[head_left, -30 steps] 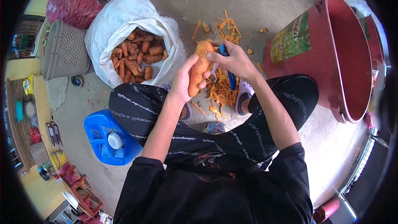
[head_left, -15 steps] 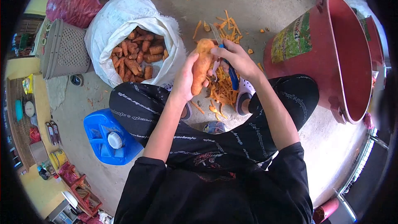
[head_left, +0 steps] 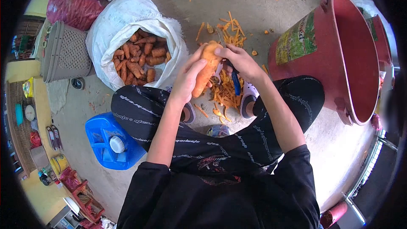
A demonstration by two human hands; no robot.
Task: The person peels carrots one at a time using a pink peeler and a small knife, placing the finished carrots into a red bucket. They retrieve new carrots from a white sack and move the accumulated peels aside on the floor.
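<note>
A thick orange carrot [head_left: 204, 78] lies in my left hand [head_left: 185, 76], its fingers wrapped round it from the side and beneath. My right hand [head_left: 242, 62] is closed on a knife with a blue handle [head_left: 236, 84]; part of the thin blade shows past the carrot's far end. The right thumb presses on the carrot's top. Below both hands, orange peelings [head_left: 224, 93] cover the floor between my feet, and more peelings [head_left: 233, 29] lie farther ahead. Unpeeled, dirt-brown carrots [head_left: 137, 57] fill the open white sack [head_left: 123, 17] on the left.
On the right stands a large red bucket [head_left: 354, 59], tilted in view. A blue jerrycan [head_left: 111, 140] rests by my left knee. Grey plastic crates [head_left: 70, 51] and a red mesh sack [head_left: 72, 2] are at the far left. Small carrot pieces [head_left: 254, 52] dot the concrete floor.
My left hand has shifted its hold, with the thumb now across the carrot's upper part. The knife handle has moved slightly left and toward me.
</note>
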